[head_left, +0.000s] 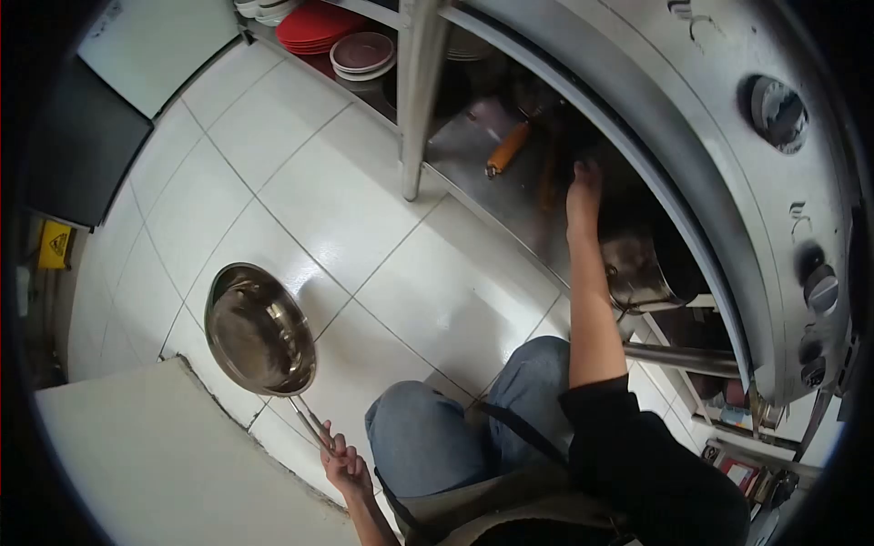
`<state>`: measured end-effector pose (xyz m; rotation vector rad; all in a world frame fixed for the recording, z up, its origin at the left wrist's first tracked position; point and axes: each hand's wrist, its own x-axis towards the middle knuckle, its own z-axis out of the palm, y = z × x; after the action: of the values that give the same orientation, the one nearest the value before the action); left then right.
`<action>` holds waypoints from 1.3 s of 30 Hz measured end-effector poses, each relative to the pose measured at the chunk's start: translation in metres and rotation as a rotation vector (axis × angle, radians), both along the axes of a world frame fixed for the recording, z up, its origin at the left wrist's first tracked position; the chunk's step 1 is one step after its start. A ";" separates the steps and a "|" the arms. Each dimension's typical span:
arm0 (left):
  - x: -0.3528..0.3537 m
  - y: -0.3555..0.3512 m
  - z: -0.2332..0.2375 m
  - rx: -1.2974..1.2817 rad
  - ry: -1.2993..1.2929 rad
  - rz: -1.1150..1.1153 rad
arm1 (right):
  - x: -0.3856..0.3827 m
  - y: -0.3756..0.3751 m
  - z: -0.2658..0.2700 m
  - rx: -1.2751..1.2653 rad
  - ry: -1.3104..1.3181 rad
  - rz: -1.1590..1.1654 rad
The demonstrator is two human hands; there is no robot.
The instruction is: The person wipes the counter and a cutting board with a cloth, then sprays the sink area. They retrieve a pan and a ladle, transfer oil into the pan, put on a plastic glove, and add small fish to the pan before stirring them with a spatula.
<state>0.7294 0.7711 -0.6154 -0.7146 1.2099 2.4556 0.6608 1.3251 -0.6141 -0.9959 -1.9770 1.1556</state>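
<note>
My left hand (346, 462) is closed around the long metal handle of a steel frying pan (259, 337), which hangs out over the floor tiles with its inside facing up. My right arm reaches in under the stove to the low metal shelf (469, 173). There my right hand (585, 182) sits in shadow, its fingers mostly hidden. Left of it lies a utensil with an orange handle (508, 149), and a second, dimmer orange handle (548, 180) is closer to the hand. A steel pot (637, 268) stands on the shelf just beside my right forearm.
Stove front with knobs (779, 114) curves overhead on the right. A metal shelf leg (411, 136) stands ahead. Red plates (317, 27) and stacked bowls (362, 55) sit farther along the shelf. A pale panel (173, 446) rises at lower left, and a yellow sign (56, 244) is beyond it.
</note>
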 end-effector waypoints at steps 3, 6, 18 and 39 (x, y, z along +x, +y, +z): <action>-0.004 0.003 0.019 0.293 -0.089 0.057 | -0.015 -0.074 0.033 0.214 -0.094 -0.419; -0.010 0.012 0.046 0.954 -0.157 0.228 | 0.005 -0.127 0.038 0.471 -0.043 -0.144; -0.031 0.038 0.231 0.545 -0.071 -0.433 | 0.126 -0.256 0.138 0.306 -0.840 0.823; -0.115 0.170 0.599 0.275 -0.002 -1.196 | 0.341 -0.345 0.376 -0.272 -1.202 1.172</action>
<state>0.6146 0.9410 -0.0166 0.1192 0.8546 1.5230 1.0014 0.9802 -0.2385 -0.6105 -3.7346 1.5881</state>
